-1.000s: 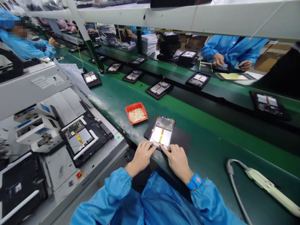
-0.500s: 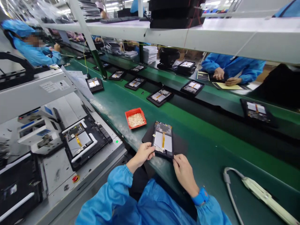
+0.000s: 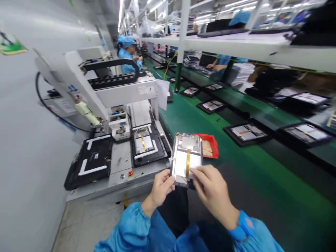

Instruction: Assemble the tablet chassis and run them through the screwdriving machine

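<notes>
An opened tablet is lifted off the bench, its inside facing up: a circuit board on top, a silvery battery below, and an orange ribbon cable down the middle. My left hand is closed on its lower left corner, thumb on top. At its lower right my right hand is closed, fingertips over the battery beside the ribbon cable. Whether these fingertips press on the cable or only on the tablet I cannot tell. Behind the tablet, partly hidden, stands a red tray of small pale pieces.
To the left is a bench machine with a second opened tablet in a fixture, a black fixture plate and a red button. More opened tablets line the green bench. A co-worker sits further back.
My view has swung left toward the machine. The tablet has come up off the dark mat in my hands, and my right hand has shifted from its lower corner onto its face.
</notes>
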A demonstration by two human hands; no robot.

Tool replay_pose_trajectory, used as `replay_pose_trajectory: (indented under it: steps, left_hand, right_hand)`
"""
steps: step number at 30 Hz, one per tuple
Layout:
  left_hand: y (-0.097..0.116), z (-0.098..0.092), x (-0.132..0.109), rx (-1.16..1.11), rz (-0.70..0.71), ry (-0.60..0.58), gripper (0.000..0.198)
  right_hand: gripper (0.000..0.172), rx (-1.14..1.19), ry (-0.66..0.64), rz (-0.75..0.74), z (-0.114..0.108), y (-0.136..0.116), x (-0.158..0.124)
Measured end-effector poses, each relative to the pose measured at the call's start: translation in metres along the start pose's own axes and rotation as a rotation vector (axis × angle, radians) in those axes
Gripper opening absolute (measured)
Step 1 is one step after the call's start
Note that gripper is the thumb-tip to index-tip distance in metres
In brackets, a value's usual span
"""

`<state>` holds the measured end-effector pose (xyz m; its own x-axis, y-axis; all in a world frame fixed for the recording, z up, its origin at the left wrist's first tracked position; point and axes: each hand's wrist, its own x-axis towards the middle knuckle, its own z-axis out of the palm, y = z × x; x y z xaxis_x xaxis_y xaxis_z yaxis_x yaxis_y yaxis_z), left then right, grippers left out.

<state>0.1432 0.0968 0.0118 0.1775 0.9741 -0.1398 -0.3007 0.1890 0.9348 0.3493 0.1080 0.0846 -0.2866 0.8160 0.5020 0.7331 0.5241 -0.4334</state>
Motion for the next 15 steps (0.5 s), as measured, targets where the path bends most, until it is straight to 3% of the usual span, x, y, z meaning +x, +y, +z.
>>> replay_pose_trajectory:
  steps: [3, 6, 10, 15]
  left_hand:
    - [0.013, -0.013, 0.003, 0.128, 0.065, 0.059, 0.033]
    - [0.019, -0.022, 0.003, 0.195, 0.083, 0.073, 0.033]
    - [0.016, -0.030, 0.000, 0.276, 0.100, 0.091, 0.032]
    - [0.010, -0.030, -0.002, 0.309, 0.088, 0.095, 0.033]
  right_hand:
    - [0.020, 0.023, -0.137, -0.073, 0.037, -0.027, 0.058]
    - [0.012, 0.080, -0.180, -0.015, 0.059, -0.034, 0.089]
    - [0.009, 0.099, -0.279, 0.019, 0.067, -0.031, 0.095]
    - [0.010, 0.151, -0.292, 0.087, 0.074, -0.026, 0.088]
